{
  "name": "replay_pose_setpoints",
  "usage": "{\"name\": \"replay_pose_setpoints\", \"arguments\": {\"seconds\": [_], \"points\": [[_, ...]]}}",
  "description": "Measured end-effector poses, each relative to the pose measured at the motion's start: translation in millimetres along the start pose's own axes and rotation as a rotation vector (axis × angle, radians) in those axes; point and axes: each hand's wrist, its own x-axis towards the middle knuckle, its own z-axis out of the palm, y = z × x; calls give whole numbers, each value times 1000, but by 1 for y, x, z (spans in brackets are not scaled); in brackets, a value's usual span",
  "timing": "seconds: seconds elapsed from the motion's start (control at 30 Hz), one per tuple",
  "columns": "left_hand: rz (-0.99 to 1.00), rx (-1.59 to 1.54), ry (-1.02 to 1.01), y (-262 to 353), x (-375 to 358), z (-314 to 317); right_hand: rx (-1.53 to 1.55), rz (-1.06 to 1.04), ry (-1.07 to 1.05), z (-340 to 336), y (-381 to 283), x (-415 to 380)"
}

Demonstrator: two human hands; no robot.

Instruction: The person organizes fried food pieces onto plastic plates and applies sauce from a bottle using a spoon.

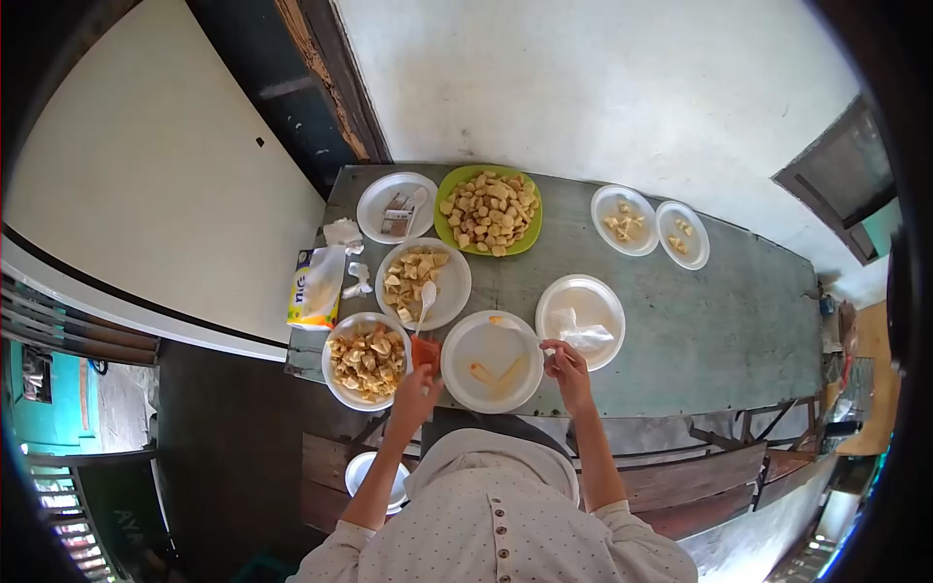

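Note:
A white plate (pixel 466 340) with yellowish-orange streaks or strips on it sits in front of me at the table's near edge. At its left, my left hand (pixel 416 394) has its fingers closed on a flat red-orange packet (pixel 425 351). My right hand (pixel 567 371) is at the plate's right rim, thumb and fingers pinched together; what they hold, if anything, I cannot tell. Left of my left hand is a white plate of browned food chunks (pixel 367 361). Behind it stands another plate of pale chunks (pixel 416 275) with a white spoon (pixel 427 300) in it.
A green plate (pixel 536 233) heaped with chunks stands at the back, beside a plate (pixel 367 206) bearing a packet and spoon. Tissue lies on the right plate (pixel 604 291). Two small plates (pixel 637 245) (pixel 697 255) stand back right; a tissue pack (pixel 316 289) is left.

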Motion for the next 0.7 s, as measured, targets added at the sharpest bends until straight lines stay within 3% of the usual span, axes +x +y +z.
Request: {"name": "replay_pose_setpoints", "arguments": {"seconds": [0.07, 0.1, 0.2, 0.33, 0.7], "points": [[168, 157, 228, 18, 16, -23, 2, -8, -5, 5, 7, 3], [176, 105, 230, 34, 38, -4, -50, -14, -5, -16, -13, 9], [229, 333, 435, 31, 77, -22, -19, 0, 10, -5, -4, 20], [147, 531, 392, 23, 119, -19, -6, 54, 61, 2, -6, 40], [160, 553, 338, 14, 136, -4, -162, 120, 107, 23, 4, 75]]}}
